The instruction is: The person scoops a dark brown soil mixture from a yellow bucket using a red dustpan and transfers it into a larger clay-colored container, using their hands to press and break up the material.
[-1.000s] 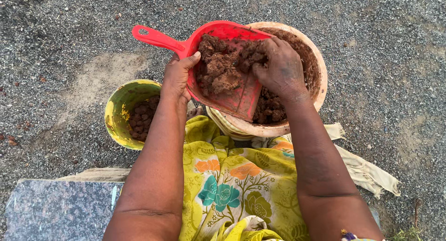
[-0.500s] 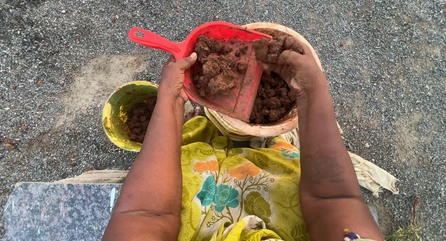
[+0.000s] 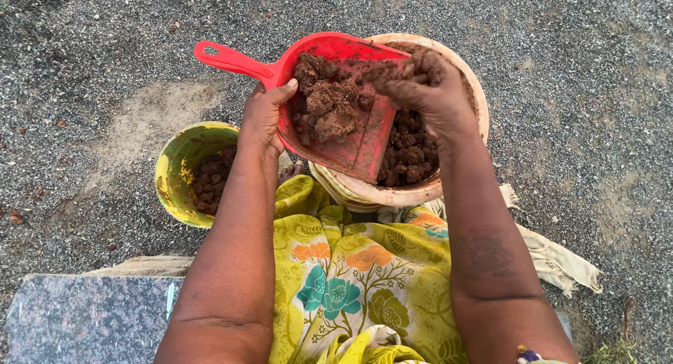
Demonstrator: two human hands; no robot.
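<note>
Grey gravel ground [image 3: 105, 48] fills the view, with a pale sandy patch to the left. At the near left lies a polished stone slab [image 3: 84, 318]. A yellow flowered cloth [image 3: 350, 280] covers the person's lap in the near middle, and a pale rag [image 3: 561, 262] trails out to the right of it.

Just beyond the lap stands a round tan bowl [image 3: 477, 90] with brown soil clods [image 3: 410, 153] lying in it. To its left, apart from it, stands a smaller yellow bucket [image 3: 175, 167] with more brown lumps at its bottom.

A red dustpan [image 3: 357, 150] is held tilted over the left part of the bowl, its handle pointing to the far left and its flat lip toward the lap. A heap of soil [image 3: 326, 101] sits in the pan's deep end.

The left hand [image 3: 263, 115] grips the dustpan where the handle meets the pan, fingers curled under and the thumb pressed over the rim. The right hand [image 3: 427, 90] hovers over the far edge of the pan and the bowl, fingers closed around a clump of soil [image 3: 413, 69] and coated with dirt.
</note>
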